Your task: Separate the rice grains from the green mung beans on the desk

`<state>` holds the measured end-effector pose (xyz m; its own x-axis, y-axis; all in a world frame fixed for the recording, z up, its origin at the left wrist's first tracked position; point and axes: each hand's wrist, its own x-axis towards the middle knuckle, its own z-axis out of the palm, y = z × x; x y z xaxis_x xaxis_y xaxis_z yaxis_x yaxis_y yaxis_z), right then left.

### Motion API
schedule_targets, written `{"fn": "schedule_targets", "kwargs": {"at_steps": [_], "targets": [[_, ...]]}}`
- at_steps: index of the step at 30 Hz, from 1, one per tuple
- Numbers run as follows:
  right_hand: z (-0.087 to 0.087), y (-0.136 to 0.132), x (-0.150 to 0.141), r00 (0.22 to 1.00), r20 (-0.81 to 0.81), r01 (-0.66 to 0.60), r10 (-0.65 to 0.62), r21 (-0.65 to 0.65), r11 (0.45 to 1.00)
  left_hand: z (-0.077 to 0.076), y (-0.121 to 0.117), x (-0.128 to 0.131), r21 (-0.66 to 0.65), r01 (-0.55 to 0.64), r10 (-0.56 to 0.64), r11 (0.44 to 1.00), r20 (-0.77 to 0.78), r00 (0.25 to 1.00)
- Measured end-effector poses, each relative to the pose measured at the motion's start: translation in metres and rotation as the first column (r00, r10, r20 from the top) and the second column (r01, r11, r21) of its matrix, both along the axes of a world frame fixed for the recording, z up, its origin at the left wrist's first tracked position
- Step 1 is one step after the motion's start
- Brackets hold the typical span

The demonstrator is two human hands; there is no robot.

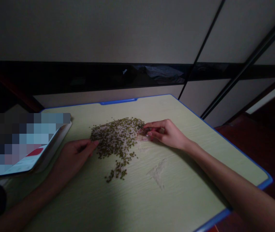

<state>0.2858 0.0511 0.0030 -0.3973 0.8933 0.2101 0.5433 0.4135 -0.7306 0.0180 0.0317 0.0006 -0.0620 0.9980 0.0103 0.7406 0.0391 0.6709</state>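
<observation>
A loose pile of green beans (pixel 120 129), which look like mung beans, mixed with pale rice-like grains (pixel 129 138), lies mid-table. My left hand (pixel 78 151) rests at the pile's left edge, thumb pressed against its bent fingers. Whatever may be inside that pinch is hidden. At the right edge, my right hand (pixel 167 133) reaches into the grains. Its index finger and thumb are curved with a gap between the tips, and the other fingers are partly hidden. Closer to me, a small separate patch of pale grains (pixel 158 174) is spread apart from the pile.
The pale table (pixel 188 199) has a blue rim and a blue handle (pixel 118 101) at its far edge. On the left lies a flat, book-like item (pixel 52 148), partly pixelated. Behind stand light cabinet panels (pixel 91 32) with a dark band.
</observation>
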Motion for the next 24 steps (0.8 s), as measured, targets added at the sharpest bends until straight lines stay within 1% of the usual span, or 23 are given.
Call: {"fn": "schedule_targets", "kwargs": {"at_steps": [3,6,11,16,21,24], "targets": [[0.0022,-0.0013,0.0019,0.998,-0.018,-0.067,0.067,-0.007,0.998,-0.0005,0.0002,-0.0005,0.008,0.009,-0.009,1.0,-0.007,1.0],[0.0033,-0.0023,0.0037,0.994,-0.023,-0.104,0.103,-0.028,0.994,-0.0005,0.0002,-0.0005,0.006,0.014,-0.013,1.0,-0.018,1.0],[0.0049,-0.0038,0.0064,0.991,-0.013,-0.134,0.133,-0.07,0.989,0.0001,-0.001,-0.0006,-0.007,-0.003,0.003,1.0,-0.008,1.0],[0.0057,-0.004,0.0085,0.99,-0.027,-0.138,0.135,-0.105,0.985,0.0008,-0.0018,0.0002,-0.014,-0.013,0.013,1.0,0.0,1.0],[0.0033,-0.0039,0.0098,0.978,-0.082,-0.203,0.192,-0.156,0.967,0.0015,-0.0014,0.0014,-0.007,0.001,-0.001,1.0,-0.007,1.0],[0.0024,-0.0038,0.0086,0.984,-0.064,-0.172,0.165,-0.125,0.977,0.0018,-0.0015,0.0019,-0.012,-0.001,0.001,1.0,0.007,1.0]]}}
